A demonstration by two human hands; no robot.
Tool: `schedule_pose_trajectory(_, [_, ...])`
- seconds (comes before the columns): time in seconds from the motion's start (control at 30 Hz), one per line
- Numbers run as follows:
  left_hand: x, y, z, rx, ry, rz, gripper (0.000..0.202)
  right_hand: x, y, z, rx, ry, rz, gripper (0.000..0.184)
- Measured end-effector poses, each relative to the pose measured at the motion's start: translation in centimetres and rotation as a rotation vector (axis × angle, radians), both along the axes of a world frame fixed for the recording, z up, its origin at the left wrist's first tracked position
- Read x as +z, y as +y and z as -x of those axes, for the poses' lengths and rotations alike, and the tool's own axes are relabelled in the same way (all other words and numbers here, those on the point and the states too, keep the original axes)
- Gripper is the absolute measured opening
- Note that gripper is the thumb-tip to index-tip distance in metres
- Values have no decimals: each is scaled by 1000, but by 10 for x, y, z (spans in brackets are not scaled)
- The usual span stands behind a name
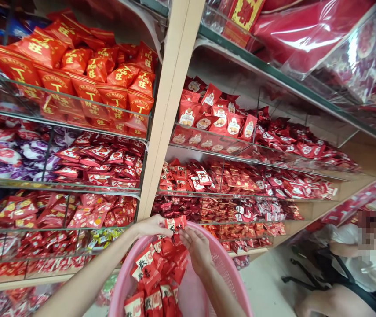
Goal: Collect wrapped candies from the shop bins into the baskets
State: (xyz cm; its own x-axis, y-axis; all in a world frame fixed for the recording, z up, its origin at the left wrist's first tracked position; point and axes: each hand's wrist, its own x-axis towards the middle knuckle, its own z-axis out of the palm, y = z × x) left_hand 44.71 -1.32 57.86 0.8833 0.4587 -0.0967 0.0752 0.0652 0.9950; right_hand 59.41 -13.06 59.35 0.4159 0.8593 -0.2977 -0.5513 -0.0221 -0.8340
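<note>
A small red and cream snack packet (174,223) with black characters is held above the far rim of a pink basket (233,273). My left hand (152,226) grips its left end, the fingers partly hidden. At its right end, the bent fingers of my right hand (198,245) pinch the edge. Similar red and cream packets (145,264) lie heaped in the left half of the basket, below both hands. Bare pink basket bottom shows to the right of the heap.
Glass-fronted shelves (85,189) full of wrapped sweets stand ahead, split by a wooden post (171,88). Large red and gold packets (78,88) fill the upper left shelf. A seated person (355,273) is at the lower right, above the pale floor (263,281).
</note>
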Motion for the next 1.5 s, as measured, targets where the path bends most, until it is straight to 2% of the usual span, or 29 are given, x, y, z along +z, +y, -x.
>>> schedule_pose_trajectory(0.13, [-4,3,1,-21,0,-4,28,1,3,-6,20,-50,11,24])
schedule_pose_trajectory(0.27, [-3,3,3,-33,0,22,29,1,4,-10,56,-191,-6,26])
schedule_pose_trajectory(0.37, [-2,2,4,-35,9,25,28,3,3,-14,126,-263,2,29])
schedule_pose_trajectory(0.5, [-2,2,4,-53,11,6,25,12,4,-18,245,-316,40,33])
schedule_pose_trajectory(0.63, [-1,3,5,-49,32,-37,25,26,10,-14,339,-431,18,44])
schedule_pose_trajectory(0.73, [2,2,6,-33,71,-55,26,30,15,-13,387,-480,-44,35])
schedule_pose_trajectory(0.87, [10,-3,7,0,71,-52,31,30,10,-19,319,-404,-2,32])
schedule_pose_trajectory(0.93, [13,-7,8,17,35,14,37,31,-1,-21,280,-307,29,34])
schedule_pose_trajectory(1.0, [14,-9,9,48,27,90,45,33,-15,-20,299,-229,39,38])
schedule_pose_trajectory(1.1, [14,-10,9,73,57,133,59,34,-37,-10,411,-221,47,39])
schedule_pose_trajectory(1.2, [13,-8,8,34,44,107,65,29,-46,9,480,-350,36,33])
schedule_pose_trajectory(1.33, [13,-7,6,15,57,76,66,15,-38,36,407,-527,-17,33])
schedule_pose_trajectory(1.5, [14,-9,9,20,51,19,66,3,-30,56,355,-577,-19,34])
